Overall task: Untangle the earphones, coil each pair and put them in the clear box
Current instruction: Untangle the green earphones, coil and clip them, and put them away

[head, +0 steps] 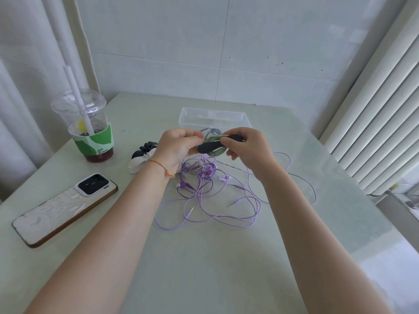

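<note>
Both hands are raised over the table in front of the clear box (183, 115). My left hand (178, 147) pinches one side of a coiled green earphone cable (212, 139). My right hand (250, 148) pinches the other side, together with a black strap (209, 146) that lies across the coil. A gold plug tip shows by my right fingertips. Below the hands a tangle of purple earphones (208, 191) spreads over the table, two plugs lying loose. A dark cable lies inside the box.
A plastic cup with a straw and green sleeve (90, 130) stands at the left. A phone (65, 208) lies face down near the left edge. Black and white clips (141, 158) sit beside my left wrist. Blinds hang at the right.
</note>
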